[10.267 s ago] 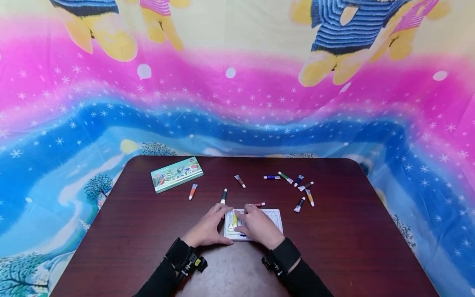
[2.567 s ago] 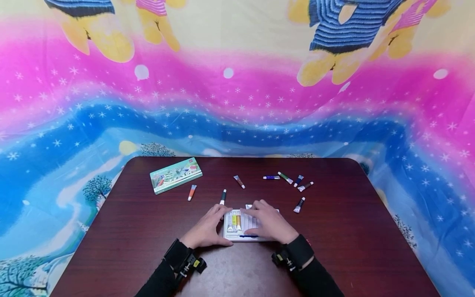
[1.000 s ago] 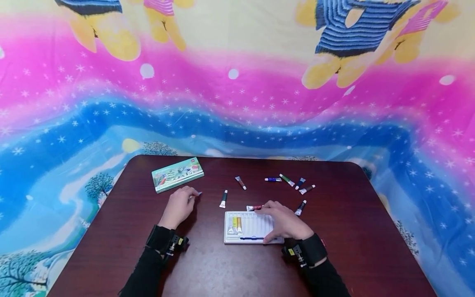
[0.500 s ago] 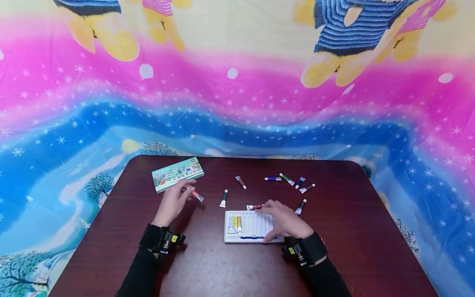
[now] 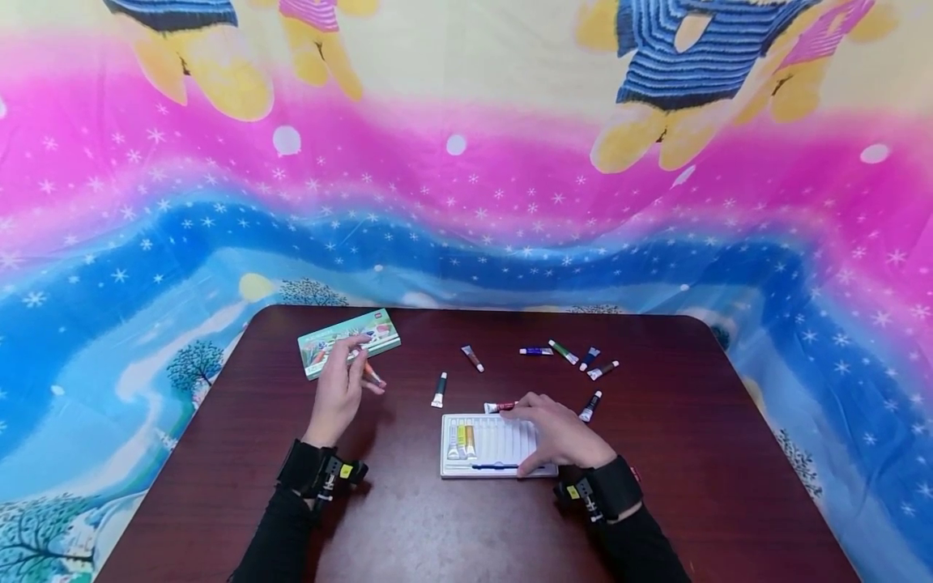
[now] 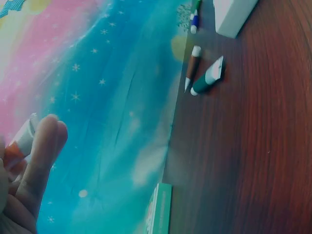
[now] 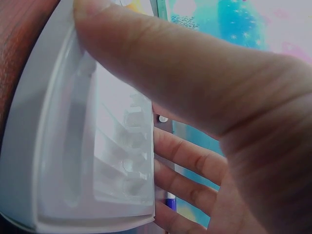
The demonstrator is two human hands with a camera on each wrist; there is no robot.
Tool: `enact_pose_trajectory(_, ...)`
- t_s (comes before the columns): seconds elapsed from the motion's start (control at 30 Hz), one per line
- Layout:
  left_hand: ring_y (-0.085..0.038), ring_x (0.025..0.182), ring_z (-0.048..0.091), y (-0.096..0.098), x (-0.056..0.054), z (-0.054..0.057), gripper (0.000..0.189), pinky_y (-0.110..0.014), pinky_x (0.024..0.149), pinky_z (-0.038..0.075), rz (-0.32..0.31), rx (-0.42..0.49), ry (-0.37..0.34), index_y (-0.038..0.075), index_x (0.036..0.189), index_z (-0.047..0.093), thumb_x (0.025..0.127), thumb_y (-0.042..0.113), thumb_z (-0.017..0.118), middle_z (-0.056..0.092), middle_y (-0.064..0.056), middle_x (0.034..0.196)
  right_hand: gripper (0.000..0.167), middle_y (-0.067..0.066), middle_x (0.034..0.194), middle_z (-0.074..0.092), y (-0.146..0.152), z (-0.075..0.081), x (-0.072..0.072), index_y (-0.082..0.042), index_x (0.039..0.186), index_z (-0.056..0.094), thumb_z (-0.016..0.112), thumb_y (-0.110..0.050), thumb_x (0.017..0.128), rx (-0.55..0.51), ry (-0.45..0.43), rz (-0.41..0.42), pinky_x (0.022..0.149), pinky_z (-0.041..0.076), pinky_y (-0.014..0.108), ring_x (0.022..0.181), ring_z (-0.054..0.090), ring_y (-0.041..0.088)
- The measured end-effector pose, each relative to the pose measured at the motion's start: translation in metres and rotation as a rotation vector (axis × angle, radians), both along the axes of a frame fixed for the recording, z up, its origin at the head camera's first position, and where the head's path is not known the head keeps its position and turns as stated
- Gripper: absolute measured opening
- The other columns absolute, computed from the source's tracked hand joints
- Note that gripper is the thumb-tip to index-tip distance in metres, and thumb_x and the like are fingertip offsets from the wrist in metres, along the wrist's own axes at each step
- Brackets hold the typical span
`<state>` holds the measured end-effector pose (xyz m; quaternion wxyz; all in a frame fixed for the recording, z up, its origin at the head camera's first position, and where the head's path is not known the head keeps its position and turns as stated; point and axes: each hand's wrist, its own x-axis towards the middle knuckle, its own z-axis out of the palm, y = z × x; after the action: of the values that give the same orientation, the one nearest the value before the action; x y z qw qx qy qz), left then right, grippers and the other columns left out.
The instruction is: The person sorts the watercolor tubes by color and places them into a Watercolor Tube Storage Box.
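My left hand (image 5: 335,397) pinches an orange paint tube (image 5: 372,374) above the table, beside the green box. In the left wrist view, the white crimped end of that orange tube (image 6: 24,134) sticks out past the fingers. My right hand (image 5: 564,433) grips the white plastic tray (image 5: 517,437), thumb at its near edge and fingers at the far one. At the tray's left end lie a white tube (image 5: 453,441), a yellow tube (image 5: 462,437) and an ochre tube (image 5: 470,441). A dark blue brush (image 5: 496,466) lies in the front groove. Slotted tray compartments (image 7: 117,161) fill the right wrist view.
A green printed box (image 5: 350,344) lies at the back left. Loose tubes lie about: dark green (image 5: 439,390), brown (image 5: 472,358), red (image 5: 500,407) right behind the tray, black (image 5: 591,406), and several more at the back right, including a blue one (image 5: 535,351).
The ochre tube has gone from the table's right side into the tray. My left hand left the tray, picked up the orange tube and turned it. My right hand stays on the tray.
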<state>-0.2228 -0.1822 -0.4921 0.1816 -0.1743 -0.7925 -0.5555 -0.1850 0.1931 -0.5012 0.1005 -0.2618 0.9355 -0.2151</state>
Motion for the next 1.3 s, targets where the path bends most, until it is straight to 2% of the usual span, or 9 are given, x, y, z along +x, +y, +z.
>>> enact_pose_trajectory(0.1, -0.016, 0.058, 0.066, 0.001, 0.000, 0.000, 0.023, -0.034, 0.056, 0.059, 0.007, -0.007, 0.003, 0.005, 0.130, 0.056, 0.110, 0.014, 0.049, 0.060, -0.014, 0.082, 0.088, 0.003, 0.124, 0.060, 0.000, 0.000, 0.001, -0.018, 0.141, 0.066, 0.099, -0.042, 0.063, -0.003, 0.002, -0.002, 0.091, 0.051, 0.044, 0.110, 0.053, 0.019)
enact_pose_trajectory(0.3, -0.016, 0.061, 0.069, 0.003, 0.000, -0.002, 0.034, -0.040, 0.059, 0.060, 0.042, -0.056, -0.018, 0.006, 0.131, 0.057, 0.100, 0.012, 0.069, 0.062, -0.014, 0.099, 0.088, 0.001, 0.124, 0.060, 0.000, -0.002, 0.001, -0.019, 0.142, 0.066, 0.099, -0.043, 0.064, -0.003, -0.002, -0.003, 0.092, 0.052, 0.043, 0.109, 0.054, 0.018)
enact_pose_trajectory(0.37, -0.015, 0.066, 0.070, 0.005, 0.001, -0.002, 0.039, -0.038, 0.063, 0.061, 0.046, -0.074, -0.025, 0.008, 0.134, 0.056, 0.098, 0.011, 0.071, 0.064, -0.012, 0.104, 0.088, 0.001, 0.125, 0.060, 0.000, -0.002, 0.001, -0.018, 0.142, 0.065, 0.099, -0.043, 0.064, -0.003, -0.004, -0.002, 0.092, 0.052, 0.044, 0.109, 0.054, 0.019)
enact_pose_trajectory(0.53, -0.021, 0.089, 0.074, 0.016, 0.003, -0.003, 0.038, -0.029, 0.076, 0.060, -0.021, -0.051, -0.030, 0.007, 0.140, 0.050, 0.104, 0.006, 0.060, 0.070, -0.013, 0.123, 0.088, 0.002, 0.124, 0.060, 0.000, -0.002, 0.002, -0.018, 0.141, 0.066, 0.099, -0.042, 0.063, -0.005, 0.001, -0.005, 0.092, 0.052, 0.044, 0.109, 0.055, 0.020)
enact_pose_trajectory(0.6, -0.026, 0.097, 0.073, 0.021, 0.005, -0.002, 0.038, -0.030, 0.080, 0.059, -0.056, -0.042, -0.027, 0.006, 0.144, 0.045, 0.106, 0.005, 0.054, 0.068, -0.017, 0.131, 0.087, 0.001, 0.124, 0.060, 0.000, -0.002, 0.002, -0.019, 0.141, 0.066, 0.099, -0.042, 0.063, -0.004, 0.002, -0.006, 0.092, 0.052, 0.043, 0.109, 0.055, 0.020)
enact_pose_trajectory(0.77, -0.030, 0.102, 0.073, 0.031, 0.007, -0.002, 0.040, -0.032, 0.090, 0.058, -0.088, -0.019, -0.024, 0.008, 0.149, 0.038, 0.110, 0.005, 0.045, 0.060, -0.020, 0.145, 0.087, 0.001, 0.124, 0.060, 0.000, 0.000, 0.003, -0.019, 0.141, 0.066, 0.099, -0.041, 0.063, -0.003, 0.010, -0.009, 0.092, 0.052, 0.043, 0.109, 0.055, 0.019)
enact_pose_trajectory(0.93, -0.030, 0.098, 0.075, 0.036, 0.008, -0.004, 0.035, -0.032, 0.085, 0.061, -0.107, 0.026, -0.057, 0.009, 0.144, 0.051, 0.109, 0.007, 0.048, 0.063, -0.014, 0.141, 0.088, 0.001, 0.124, 0.060, 0.000, 0.000, 0.002, -0.018, 0.141, 0.066, 0.099, -0.042, 0.063, -0.003, 0.014, -0.007, 0.091, 0.052, 0.044, 0.109, 0.055, 0.019)
enact_pose_trajectory(1.07, -0.031, 0.104, 0.075, 0.042, 0.010, -0.007, 0.035, -0.030, 0.085, 0.060, -0.147, 0.063, -0.101, 0.007, 0.141, 0.056, 0.106, 0.008, 0.056, 0.063, -0.013, 0.140, 0.087, 0.002, 0.123, 0.060, 0.001, 0.000, 0.002, -0.018, 0.141, 0.066, 0.099, -0.041, 0.063, -0.005, 0.007, -0.002, 0.091, 0.052, 0.043, 0.109, 0.055, 0.020)
enact_pose_trajectory(1.3, -0.027, 0.104, 0.076, 0.065, 0.019, -0.016, 0.034, -0.040, 0.080, 0.062, -0.219, 0.065, -0.145, 0.012, 0.132, 0.064, 0.098, 0.006, 0.069, 0.070, -0.018, 0.127, 0.088, 0.002, 0.124, 0.059, 0.002, -0.002, 0.000, -0.019, 0.142, 0.065, 0.099, -0.041, 0.064, 0.000, 0.000, 0.008, 0.091, 0.052, 0.042, 0.108, 0.054, 0.019)
